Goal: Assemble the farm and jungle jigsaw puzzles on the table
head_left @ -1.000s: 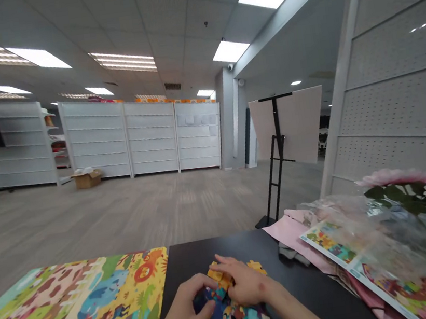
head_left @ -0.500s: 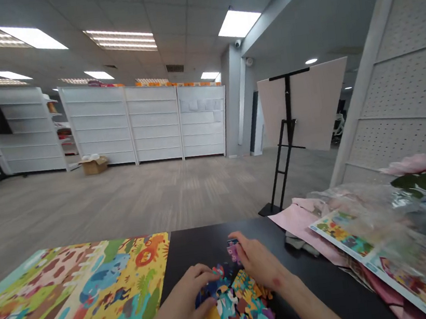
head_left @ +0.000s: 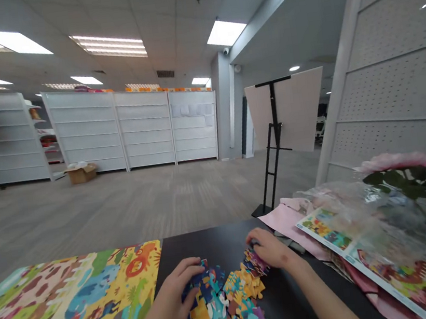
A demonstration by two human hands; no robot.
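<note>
Loose jigsaw puzzle pieces (head_left: 235, 287) lie in a colourful heap on the black table (head_left: 294, 300). At the heap's left side is my left hand (head_left: 175, 292), its fingers stretched over the edge and the thumb apart. Its fingertips are by a dark blue puzzle piece (head_left: 204, 266). To the right of the heap, my right hand (head_left: 270, 247) has its fingers curled just above a small cluster of purple puzzle pieces (head_left: 255, 263). A small greyish patch shows between those fingers; I cannot make out what it is.
A bright picture sheet with cartoon animals (head_left: 94, 300) covers the table's left side. On the right lie pink paper (head_left: 281, 218), printed picture cards (head_left: 327, 233), clear plastic wrap (head_left: 394, 224) and pink flowers (head_left: 405, 161). An easel (head_left: 274, 146) stands on the floor beyond.
My right hand has moved right, off the heap's far edge; the purple piece it pinched is no longer distinct. My left hand has shifted slightly left. The view has turned slightly right.
</note>
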